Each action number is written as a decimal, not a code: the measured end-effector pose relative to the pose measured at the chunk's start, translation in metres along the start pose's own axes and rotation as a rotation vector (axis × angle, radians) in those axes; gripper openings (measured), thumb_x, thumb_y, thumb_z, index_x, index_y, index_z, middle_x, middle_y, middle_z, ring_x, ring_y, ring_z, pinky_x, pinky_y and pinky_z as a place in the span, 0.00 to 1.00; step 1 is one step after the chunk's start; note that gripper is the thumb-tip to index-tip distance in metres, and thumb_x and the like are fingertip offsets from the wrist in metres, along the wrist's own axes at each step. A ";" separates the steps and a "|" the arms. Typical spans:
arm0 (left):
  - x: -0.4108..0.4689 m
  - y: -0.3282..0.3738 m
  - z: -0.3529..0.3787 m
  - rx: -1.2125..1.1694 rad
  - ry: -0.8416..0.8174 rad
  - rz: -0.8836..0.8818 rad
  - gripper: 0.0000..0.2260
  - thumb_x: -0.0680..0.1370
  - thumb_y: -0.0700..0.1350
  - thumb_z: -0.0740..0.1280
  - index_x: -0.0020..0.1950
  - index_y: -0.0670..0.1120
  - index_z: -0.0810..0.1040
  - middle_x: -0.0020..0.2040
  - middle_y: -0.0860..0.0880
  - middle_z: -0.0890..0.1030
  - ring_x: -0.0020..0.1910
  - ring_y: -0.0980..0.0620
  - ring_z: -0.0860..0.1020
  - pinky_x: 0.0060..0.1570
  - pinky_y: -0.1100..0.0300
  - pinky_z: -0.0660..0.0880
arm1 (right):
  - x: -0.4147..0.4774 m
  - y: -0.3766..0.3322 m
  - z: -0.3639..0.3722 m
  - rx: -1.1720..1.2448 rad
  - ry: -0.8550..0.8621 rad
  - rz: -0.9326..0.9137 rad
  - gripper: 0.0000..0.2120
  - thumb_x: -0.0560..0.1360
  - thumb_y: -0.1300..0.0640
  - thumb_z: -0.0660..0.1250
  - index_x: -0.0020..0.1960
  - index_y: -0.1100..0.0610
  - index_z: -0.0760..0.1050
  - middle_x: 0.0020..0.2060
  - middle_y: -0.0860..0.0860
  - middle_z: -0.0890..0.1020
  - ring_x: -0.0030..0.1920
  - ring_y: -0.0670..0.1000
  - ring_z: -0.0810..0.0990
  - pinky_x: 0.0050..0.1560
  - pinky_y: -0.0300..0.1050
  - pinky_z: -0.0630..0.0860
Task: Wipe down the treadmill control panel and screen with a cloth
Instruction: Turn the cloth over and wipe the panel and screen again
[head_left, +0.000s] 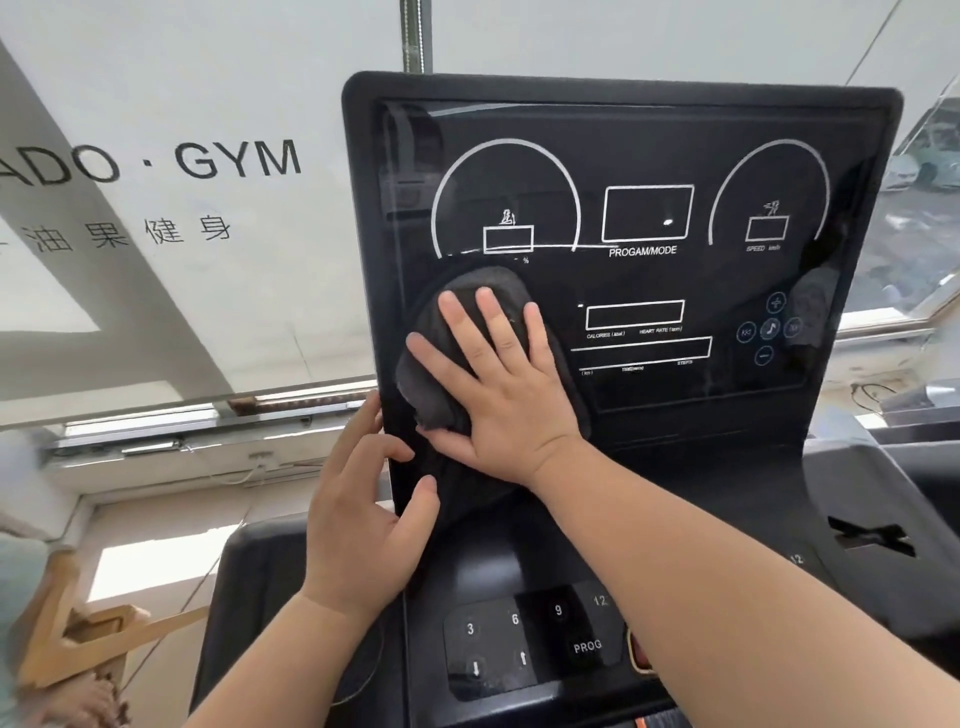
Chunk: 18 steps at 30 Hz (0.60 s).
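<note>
The black treadmill screen (644, 270) stands upright before me, with white dials and boxes printed on it. My right hand (498, 384) lies flat, fingers spread, pressing a dark grey cloth (431, 384) against the screen's lower left area. My left hand (358, 519) grips the screen's left edge, with fingers curled around the frame and thumb on the front. Below lies the control panel (530, 639) with numbered buttons, arrows and a PROG key.
A window with a white blind bearing GYM lettering (239, 161) fills the left background. A wooden frame (67, 639) stands at lower left. The treadmill's right console tray (867, 540) has a slot. A red button (641, 654) sits beside my right forearm.
</note>
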<state>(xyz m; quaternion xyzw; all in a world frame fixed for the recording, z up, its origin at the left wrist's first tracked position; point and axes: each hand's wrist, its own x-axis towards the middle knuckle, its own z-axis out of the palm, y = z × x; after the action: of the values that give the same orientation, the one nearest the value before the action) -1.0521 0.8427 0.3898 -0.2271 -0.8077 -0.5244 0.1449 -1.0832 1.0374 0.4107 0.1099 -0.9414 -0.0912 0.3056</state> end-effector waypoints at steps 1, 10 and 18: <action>0.000 0.001 -0.001 0.001 -0.004 0.005 0.08 0.71 0.51 0.67 0.48 0.51 0.75 0.76 0.55 0.69 0.74 0.51 0.71 0.67 0.66 0.69 | -0.010 0.006 0.003 -0.007 0.003 -0.007 0.42 0.74 0.32 0.65 0.82 0.44 0.56 0.83 0.53 0.53 0.82 0.61 0.50 0.79 0.70 0.45; -0.005 -0.009 -0.008 0.019 -0.102 0.032 0.08 0.71 0.47 0.70 0.48 0.51 0.75 0.79 0.63 0.61 0.77 0.59 0.65 0.68 0.57 0.72 | -0.073 0.070 -0.004 0.038 -0.069 0.436 0.43 0.75 0.29 0.59 0.83 0.45 0.49 0.83 0.54 0.45 0.83 0.60 0.41 0.79 0.69 0.43; 0.010 -0.001 -0.021 -0.020 -0.086 -0.105 0.07 0.69 0.45 0.67 0.38 0.51 0.68 0.75 0.55 0.72 0.70 0.60 0.74 0.62 0.55 0.75 | 0.065 0.039 -0.040 0.042 0.007 0.615 0.53 0.72 0.21 0.53 0.84 0.53 0.44 0.82 0.64 0.44 0.81 0.69 0.40 0.76 0.75 0.41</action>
<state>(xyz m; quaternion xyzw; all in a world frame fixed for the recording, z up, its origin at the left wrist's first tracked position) -1.0617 0.8250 0.4027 -0.2081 -0.8187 -0.5292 0.0800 -1.1168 1.0533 0.4883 -0.1735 -0.9311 0.0253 0.3199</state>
